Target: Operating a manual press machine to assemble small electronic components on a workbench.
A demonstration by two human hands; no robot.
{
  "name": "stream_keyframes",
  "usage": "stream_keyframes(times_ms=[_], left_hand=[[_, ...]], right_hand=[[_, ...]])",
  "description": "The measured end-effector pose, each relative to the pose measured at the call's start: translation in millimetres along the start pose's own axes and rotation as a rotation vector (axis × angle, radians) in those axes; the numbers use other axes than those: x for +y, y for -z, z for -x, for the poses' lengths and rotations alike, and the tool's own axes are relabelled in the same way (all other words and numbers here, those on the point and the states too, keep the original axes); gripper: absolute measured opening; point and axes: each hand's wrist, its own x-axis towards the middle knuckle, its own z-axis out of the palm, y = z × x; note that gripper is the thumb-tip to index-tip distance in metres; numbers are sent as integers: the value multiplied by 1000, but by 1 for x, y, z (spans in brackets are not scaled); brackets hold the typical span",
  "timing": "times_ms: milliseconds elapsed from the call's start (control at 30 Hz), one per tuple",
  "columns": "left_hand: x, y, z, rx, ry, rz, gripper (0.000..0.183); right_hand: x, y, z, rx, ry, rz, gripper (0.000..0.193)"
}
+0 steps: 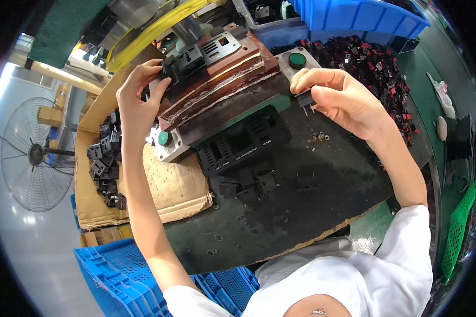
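My right hand pinches a small black plastic part with metal pins, held above the bench near a green push button. At the left end of a reddish-brown fixture block, my left hand has thumb and fingertips closed on a black plastic part; its exact kind is hard to make out. Set on top of the block is a slotted panel with a black socket-like piece on it. A black panel with cut-outs leans against the block's front.
Several loose black parts and small metal nuts lie on the dark bench. Black-and-red switches are heaped at right, below a blue bin. Black sockets fill a cardboard box at left. Another green button stands at the block's near-left corner.
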Motion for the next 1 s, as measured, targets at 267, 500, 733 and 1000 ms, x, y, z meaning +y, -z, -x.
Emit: stream_keyframes(times_ms=[267,500,733,1000], left_hand=[[-7,-3,3,19,-73,-182,16],[-1,-3,8,27,-137,-271,14],[28,7,43,408,-122,-240,12],[35,-5,127,172,165,-352,18]], right_hand=[[-2,-5,1,-84,-56,-198,28],[2,3,0,-98,35,-138,23],[5,6,-4,9,-11,-110,23],[0,0,-7,79,34,10,26]])
